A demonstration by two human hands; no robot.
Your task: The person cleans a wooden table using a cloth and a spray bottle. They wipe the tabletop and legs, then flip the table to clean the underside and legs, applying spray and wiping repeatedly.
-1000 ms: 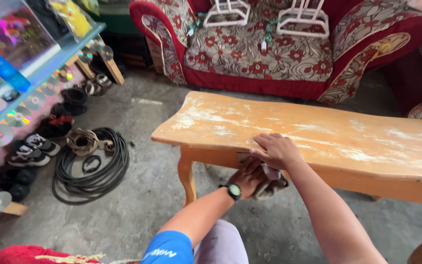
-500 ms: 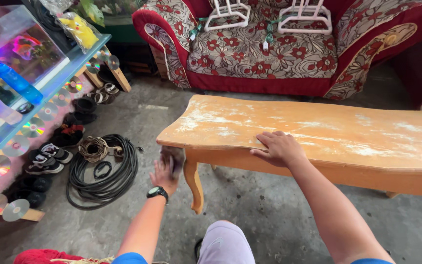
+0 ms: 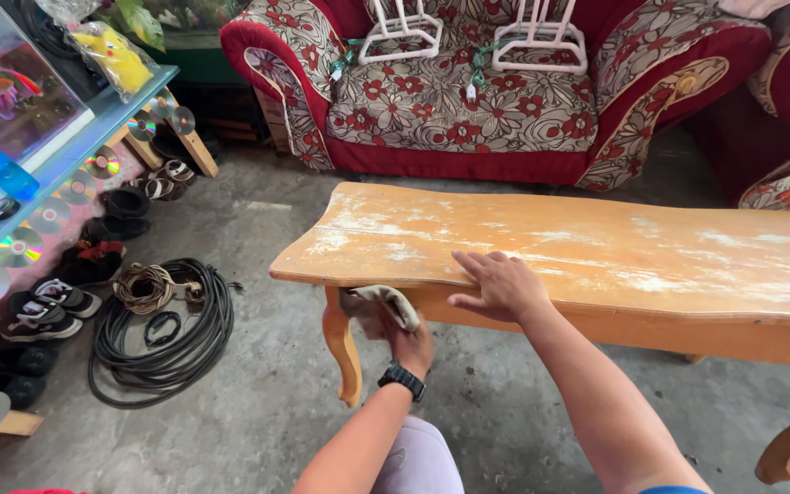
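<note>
A long wooden table (image 3: 596,247) with a worn, pale-streaked top stands in front of me. My right hand (image 3: 497,285) lies flat on its near edge, fingers spread. My left hand (image 3: 400,334), with a black watch on the wrist, grips a small grey-beige cloth (image 3: 386,302) and presses it against the underside rail beside the curved front left leg (image 3: 342,343).
A red floral sofa (image 3: 468,101) with two white hangers stands behind the table. On the left floor lie coiled black cables (image 3: 166,334), a rope coil, and several shoes (image 3: 52,297) under a shelf hung with discs. The floor is bare concrete.
My left hand with the cloth has moved right along the table's front rail, from the corner to just past the front leg. My right hand has stayed on the top.
</note>
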